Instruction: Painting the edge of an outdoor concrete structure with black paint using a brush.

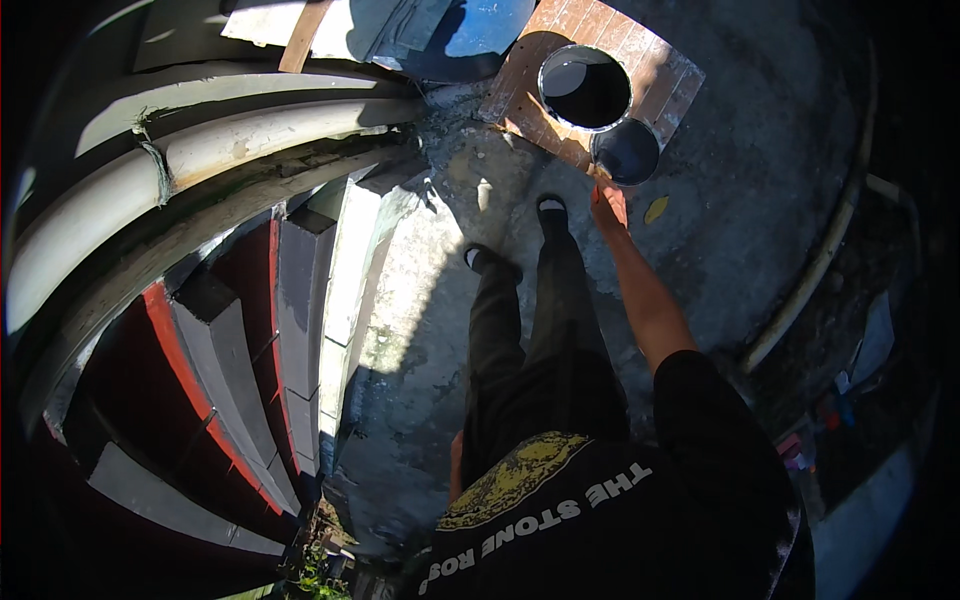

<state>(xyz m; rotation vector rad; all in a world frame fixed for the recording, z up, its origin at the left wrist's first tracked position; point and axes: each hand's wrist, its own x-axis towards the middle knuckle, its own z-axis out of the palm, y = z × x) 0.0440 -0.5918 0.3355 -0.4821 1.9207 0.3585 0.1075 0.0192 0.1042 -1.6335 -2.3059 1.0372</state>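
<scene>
My right arm reaches forward, and my right hand (608, 206) is closed round the short handle of a dark, round dipper (626, 153). The dipper overlaps the near rim of a larger round bucket (629, 92); whether the two touch I cannot tell. The bucket has a pale rim and a dark inside with a lighter patch at its upper left. It stands on a brown slatted wooden board (660, 75). My left hand (456, 466) hangs beside my left thigh, mostly hidden by my shirt and leg, so its fingers do not show.
Grey concrete floor (740, 190) lies around my sandalled feet, with a yellow leaf (656, 209) near my right hand. A thick pale pipe (250, 145) and dark grey beams (225, 370) with red edges run along the left. A blue barrel (470, 40) stands beyond. Another pipe (800, 295) curves along the right.
</scene>
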